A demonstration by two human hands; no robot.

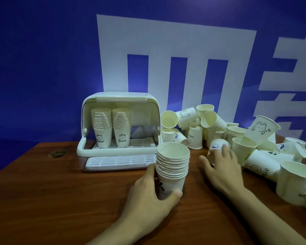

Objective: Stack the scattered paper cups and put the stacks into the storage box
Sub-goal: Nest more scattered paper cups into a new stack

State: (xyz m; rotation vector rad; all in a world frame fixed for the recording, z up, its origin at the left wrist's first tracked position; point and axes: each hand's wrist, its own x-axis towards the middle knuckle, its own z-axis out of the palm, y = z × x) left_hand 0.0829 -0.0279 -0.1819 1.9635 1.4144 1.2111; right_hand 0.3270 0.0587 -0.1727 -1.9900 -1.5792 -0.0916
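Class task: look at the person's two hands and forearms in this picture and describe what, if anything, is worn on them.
Both are bare. The left hand and right hand show no gloves, rings or markings in this view. Both forearms are uncovered to the bottom edge of the picture: no sleeve, watch or bracelet shows.

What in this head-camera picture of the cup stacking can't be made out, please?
- Head view: the print on the stack is partly covered by the left hand.
- The right hand hides much of the whale-print cup.
- The loose cup pile is cut off by the right edge, so its count is unknown.
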